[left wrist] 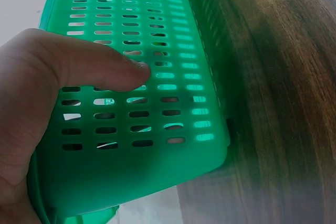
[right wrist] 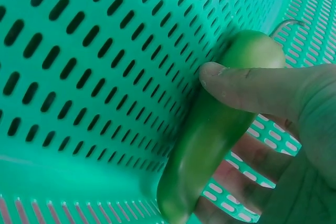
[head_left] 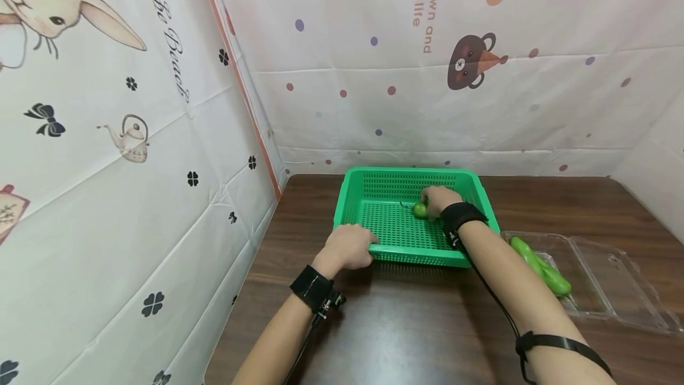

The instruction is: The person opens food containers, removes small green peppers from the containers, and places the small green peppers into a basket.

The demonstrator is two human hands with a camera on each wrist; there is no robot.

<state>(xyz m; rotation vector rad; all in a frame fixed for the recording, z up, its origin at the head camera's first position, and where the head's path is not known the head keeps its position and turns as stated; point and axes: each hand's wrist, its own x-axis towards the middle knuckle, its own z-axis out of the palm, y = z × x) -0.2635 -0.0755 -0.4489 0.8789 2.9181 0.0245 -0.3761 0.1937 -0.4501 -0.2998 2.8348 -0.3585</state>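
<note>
A green slotted plastic basket [head_left: 355, 192] stands on the dark wooden table. My left hand [head_left: 347, 247] grips its near left rim; in the left wrist view the thumb [left wrist: 100, 66] lies against the basket's outer wall [left wrist: 173, 103]. My right hand [head_left: 438, 199] is inside the basket, holding a green pepper [head_left: 420, 210] low over the floor. In the right wrist view the thumb [right wrist: 247, 85] lies across the pepper [right wrist: 210, 145], the fingers curl beneath it, and the slotted basket wall [right wrist: 94, 66] stands close behind.
To the right of the basket lies an open clear plastic clamshell box [head_left: 604, 281] with more green peppers [head_left: 540, 266] in it. Printed cloth walls [head_left: 133, 153] close in the left and back sides. Bare table [head_left: 406, 325] lies toward me.
</note>
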